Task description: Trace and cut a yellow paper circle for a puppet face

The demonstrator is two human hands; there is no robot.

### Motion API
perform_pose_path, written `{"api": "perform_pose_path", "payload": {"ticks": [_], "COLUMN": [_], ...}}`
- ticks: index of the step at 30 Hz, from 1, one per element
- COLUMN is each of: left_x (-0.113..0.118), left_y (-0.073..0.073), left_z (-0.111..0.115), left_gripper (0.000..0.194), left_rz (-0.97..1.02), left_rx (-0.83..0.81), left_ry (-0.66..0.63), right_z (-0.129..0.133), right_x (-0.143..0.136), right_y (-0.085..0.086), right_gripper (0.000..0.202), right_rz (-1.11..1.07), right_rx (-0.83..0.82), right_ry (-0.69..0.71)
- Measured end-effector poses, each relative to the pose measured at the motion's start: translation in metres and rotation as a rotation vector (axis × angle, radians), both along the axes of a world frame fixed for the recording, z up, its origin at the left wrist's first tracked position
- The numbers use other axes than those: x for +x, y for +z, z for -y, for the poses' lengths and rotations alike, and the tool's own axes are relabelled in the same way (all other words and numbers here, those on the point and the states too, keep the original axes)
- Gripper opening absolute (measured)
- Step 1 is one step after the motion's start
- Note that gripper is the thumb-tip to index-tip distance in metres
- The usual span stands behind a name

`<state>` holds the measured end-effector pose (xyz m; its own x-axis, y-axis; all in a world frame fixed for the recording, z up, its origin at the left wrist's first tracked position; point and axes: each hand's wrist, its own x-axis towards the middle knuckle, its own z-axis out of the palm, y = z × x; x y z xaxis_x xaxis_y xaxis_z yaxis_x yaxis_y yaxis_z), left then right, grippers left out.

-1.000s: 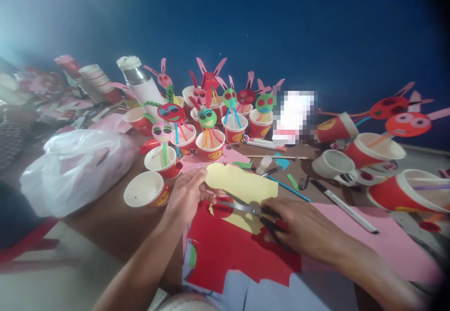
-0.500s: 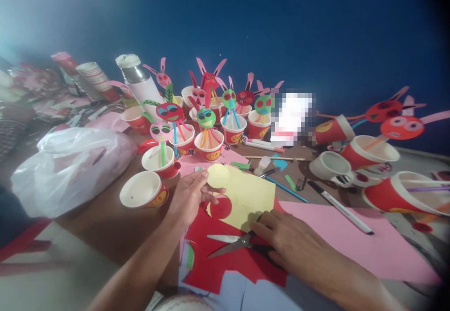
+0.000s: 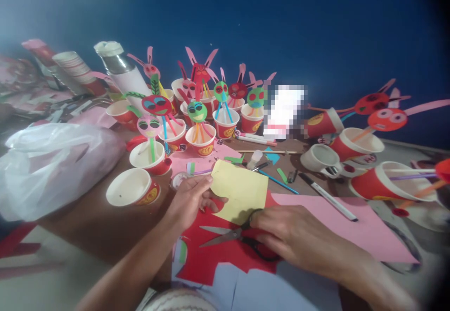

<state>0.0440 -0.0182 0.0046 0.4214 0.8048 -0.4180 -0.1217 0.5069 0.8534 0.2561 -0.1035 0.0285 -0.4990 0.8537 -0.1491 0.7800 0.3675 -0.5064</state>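
Observation:
My left hand (image 3: 191, 196) pinches the left edge of a sheet of yellow paper (image 3: 242, 189) between thumb and fingers. A curved cut-out shows in the sheet beside those fingertips. My right hand (image 3: 281, 231) grips black-handled scissors (image 3: 225, 236). The blades are spread apart and point left, over a cut piece of red paper (image 3: 200, 264) and below the yellow sheet. Pink paper (image 3: 351, 226) lies under and beyond my right wrist. A white marker (image 3: 330, 197) with a black cap rests on it.
Several red-and-white paper cups (image 3: 200, 140) with paper faces on straws stand behind my hands. A bare cup (image 3: 130, 189) and plastic bag (image 3: 59, 166) are at left. At right are a white mug (image 3: 319, 160) and more cups. A blue straw (image 3: 281, 183) lies near the yellow paper.
The round yellow piece at my left fingertips no longer shows apart from the sheet. The red-filled round hole is now an open curve by my fingers. The view has shifted slightly.

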Motion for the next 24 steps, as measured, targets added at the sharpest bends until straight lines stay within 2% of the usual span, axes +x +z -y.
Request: {"api": "perform_pose_path", "payload": {"ticks": [3, 5, 7, 11, 13, 19, 22, 24], "left_x": [0.006, 0.010, 0.013, 0.015, 0.015, 0.009, 0.002, -0.005], "left_y": [-0.002, -0.004, -0.005, -0.006, -0.007, -0.004, 0.002, 0.008], "left_z": [0.007, 0.012, 0.017, 0.022, 0.023, 0.023, 0.019, 0.013], "left_gripper": [0.024, 0.025, 0.027, 0.028, 0.029, 0.024, 0.022, 0.019], "left_rz": [0.018, 0.021, 0.001, -0.077, -0.067, 0.027, 0.018, -0.030], "left_rx": [-0.026, -0.037, -0.031, 0.011, 0.015, 0.043, 0.049, 0.102], "left_ry": [-0.065, -0.119, -0.184, -0.294, -0.333, -0.516, -0.529, -0.474], "right_z": [-0.008, -0.011, -0.012, -0.013, -0.013, -0.015, -0.016, -0.017], "right_x": [0.000, -0.003, -0.007, -0.012, -0.013, -0.012, -0.010, -0.007], "right_y": [0.000, -0.005, -0.013, -0.024, -0.024, -0.021, -0.022, -0.023], "right_gripper": [0.016, 0.020, 0.023, 0.023, 0.026, 0.031, 0.031, 0.031], "right_rz": [-0.213, -0.388, -0.525, -0.615, -0.649, -0.850, -0.899, -0.933], "right_rx": [0.000, -0.082, -0.189, -0.250, -0.274, -0.487, -0.518, -0.481], "right_ry": [-0.238, -0.401, -0.476, -0.487, -0.487, -0.464, -0.491, -0.561]}}
